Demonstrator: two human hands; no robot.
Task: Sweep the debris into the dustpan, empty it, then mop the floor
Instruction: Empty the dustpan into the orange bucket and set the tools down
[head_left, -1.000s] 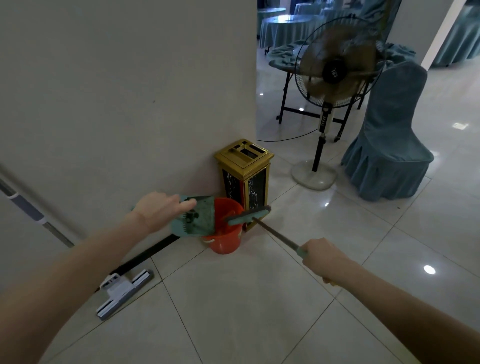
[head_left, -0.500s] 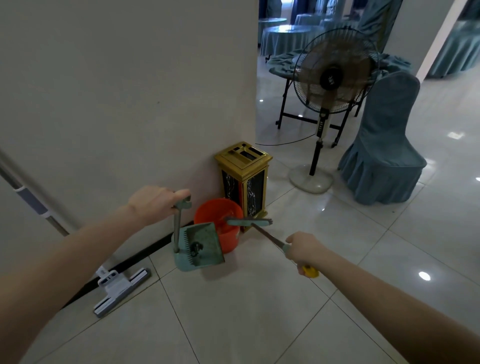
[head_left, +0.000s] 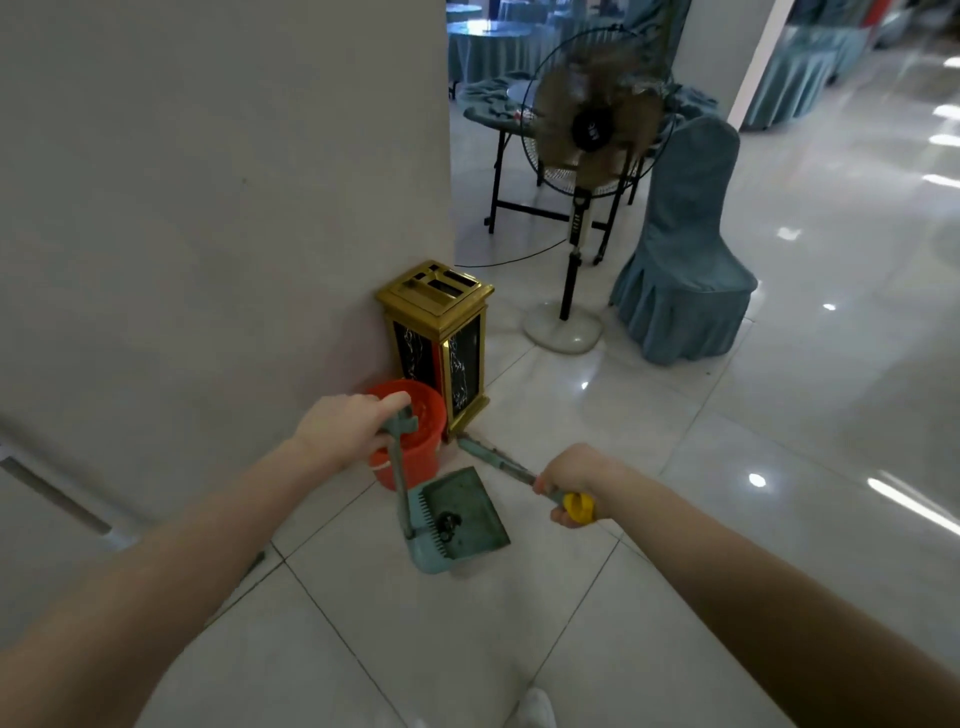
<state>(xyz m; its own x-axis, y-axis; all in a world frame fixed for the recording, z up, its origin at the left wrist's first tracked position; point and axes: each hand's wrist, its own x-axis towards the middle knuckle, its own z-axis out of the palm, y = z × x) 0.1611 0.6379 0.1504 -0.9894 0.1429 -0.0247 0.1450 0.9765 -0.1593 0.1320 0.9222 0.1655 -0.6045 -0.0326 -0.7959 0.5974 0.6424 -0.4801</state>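
Floor: shiny white tile floor runs up to a plain grey wall on the left.
Left hand: the left hand wraps round the top of the tall handle of the teal plastic dustpan, so the pan stays level and nothing spills.
Dustpan: it is low down, just in front of the round red plastic bucket; I cannot tell if it touches the floor.
Debris: a small dark clump of debris sits by the comb teeth in the pan (it may need one more tip, I think).
Right hand: the right hand is closed round the thin broom stick with a yellow end cap, keeping it off to the side, out of the pan's way.
Around: a gold metal bin box stands right beside the bucket. A big standing fan and a chair in a blue cloth cover are farther back.
In the way: the bucket and bin crowd the corner, so mopping there means going round them.
Mop: I cannot see a mop head.
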